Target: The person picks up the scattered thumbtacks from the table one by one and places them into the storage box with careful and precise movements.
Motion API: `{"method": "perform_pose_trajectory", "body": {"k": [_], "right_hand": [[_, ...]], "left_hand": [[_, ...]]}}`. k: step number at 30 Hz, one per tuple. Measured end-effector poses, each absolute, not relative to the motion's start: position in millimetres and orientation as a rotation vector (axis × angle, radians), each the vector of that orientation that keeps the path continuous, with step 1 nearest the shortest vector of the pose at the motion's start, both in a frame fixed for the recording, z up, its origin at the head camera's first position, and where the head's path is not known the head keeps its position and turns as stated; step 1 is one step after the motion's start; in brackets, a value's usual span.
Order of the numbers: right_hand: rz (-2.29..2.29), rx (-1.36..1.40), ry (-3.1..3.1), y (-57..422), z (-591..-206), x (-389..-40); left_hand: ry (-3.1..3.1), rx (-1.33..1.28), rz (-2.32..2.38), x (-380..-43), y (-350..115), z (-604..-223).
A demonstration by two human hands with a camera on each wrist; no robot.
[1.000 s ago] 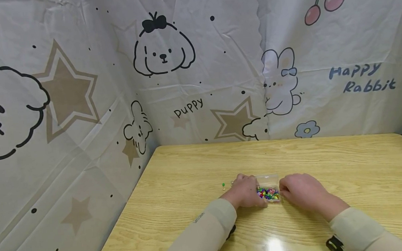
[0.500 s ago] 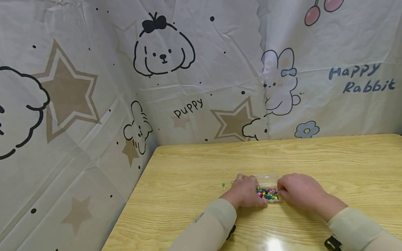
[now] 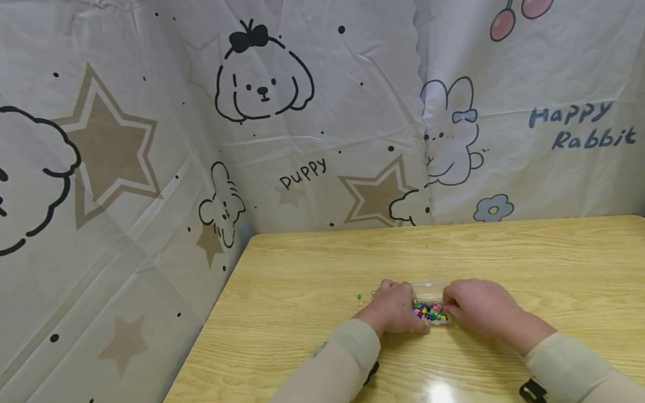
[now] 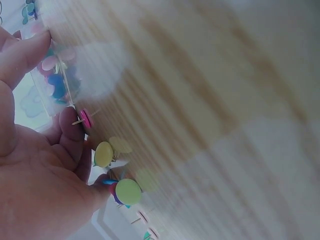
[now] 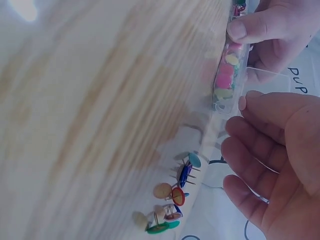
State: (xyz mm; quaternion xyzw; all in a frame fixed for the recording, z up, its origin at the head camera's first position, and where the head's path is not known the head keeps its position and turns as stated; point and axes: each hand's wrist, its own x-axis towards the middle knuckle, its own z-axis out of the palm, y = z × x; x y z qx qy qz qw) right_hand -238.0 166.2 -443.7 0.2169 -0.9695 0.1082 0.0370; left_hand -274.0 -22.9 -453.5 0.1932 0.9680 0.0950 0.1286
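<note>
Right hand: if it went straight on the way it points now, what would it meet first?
Probably the right-hand end of the clear box of thumbtacks. The right hand looks very close to it; depth is unclear, so it may already touch.

Thumbtacks [image 3: 431, 311] multicoloured; box [image 3: 429, 290] colourless; table [image 3: 442, 253] yellow-brown, wood-grained; backdrop [image 3: 351, 119] white, cartoon-printed; sleeves [image 3: 332, 367] beige.

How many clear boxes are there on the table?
1: the clear box is on the table, between the left hand and the right hand, its lid raised. Another could be hidden behind the hands.
</note>
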Motion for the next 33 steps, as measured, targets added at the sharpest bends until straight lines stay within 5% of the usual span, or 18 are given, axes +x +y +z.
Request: {"method": "perform_pose_trajectory", "body": {"k": [33], "right_hand": [[0.381,0.666,-2.966,160.6,-449.6,-238.5]], "left_hand": [[2.828,0.566,0.271,-272.4,-22.4,-452.3]]}}
